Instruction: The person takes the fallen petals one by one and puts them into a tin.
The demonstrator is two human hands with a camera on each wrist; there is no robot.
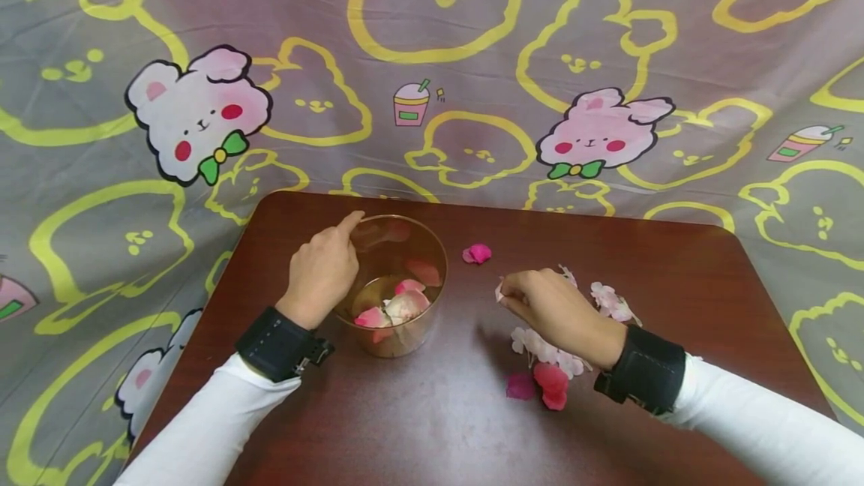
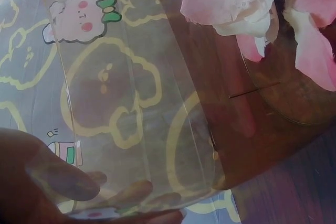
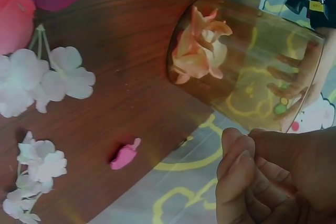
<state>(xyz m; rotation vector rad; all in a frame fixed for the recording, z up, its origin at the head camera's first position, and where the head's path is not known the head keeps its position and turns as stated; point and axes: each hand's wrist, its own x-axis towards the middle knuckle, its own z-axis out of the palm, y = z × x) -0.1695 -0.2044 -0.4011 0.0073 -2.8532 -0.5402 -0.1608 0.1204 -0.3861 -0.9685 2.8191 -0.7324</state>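
A clear amber plastic tub (image 1: 398,342) stands on the dark wooden table, left of centre. My left hand (image 1: 324,270) grips its left side at the rim; in the left wrist view the fingers show through the clear wall. Pink and cream petals (image 1: 407,307) lie at the bottom of the tub. To the right, my right hand (image 1: 556,312) is above the table with thumb and fingertips pinched together. A small pale pink petal (image 1: 499,292) pokes out at those fingertips in the head view; the right wrist view hides it. White blossom sprigs (image 3: 44,80) lie near this hand.
A bright pink petal (image 1: 479,253) lies beyond the right hand. Nearer to me are a red petal (image 1: 552,385) and a magenta petal (image 1: 520,386). More pale blossoms (image 1: 613,301) lie further right. A patterned curtain (image 1: 466,81) hangs behind the table's far edge.
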